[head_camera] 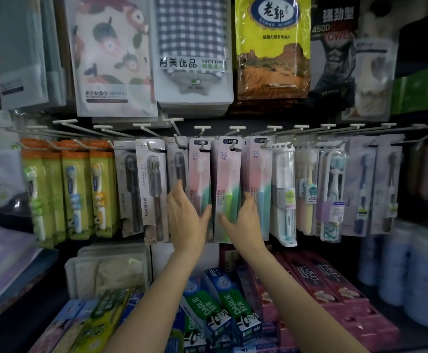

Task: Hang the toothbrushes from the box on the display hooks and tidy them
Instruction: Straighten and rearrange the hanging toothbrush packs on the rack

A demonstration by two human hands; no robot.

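— Both of your hands are up at the toothbrush row with fingers straight and nothing clamped in either. Your left hand (187,217) lies flat against the lower part of a pink-and-green toothbrush pack (199,184), thumb spread toward the right. Your right hand (244,220) presses its straight fingers on the neighbouring pink-and-green pack (227,184), thumb out to the left, fingertips reaching the gap before the next pack (259,184) of the same kind.

— And where do those packs hang?

— All three hang upright from white display hooks (237,128) in the middle of the row, side by side and touching or nearly so. Left of your left hand you have grey packs (151,187) marked LMK, with dark brushes, and further left orange-and-yellow packs (76,189) holding children's brushes. Right of your right hand hangs a clear white-framed toothbrush case (284,194), then more carded brushes (332,192) out toward the edge.

— What sits around that row?

— Above it you see bagged towels: a floral one (111,54), a checked one (192,49) and a yellow one (273,47). Below your forearms lie toothpaste cartons, green-and-blue DARLIE boxes (223,309) in the middle and pink boxes (325,284) to the right. I cannot see a supply box in this view.
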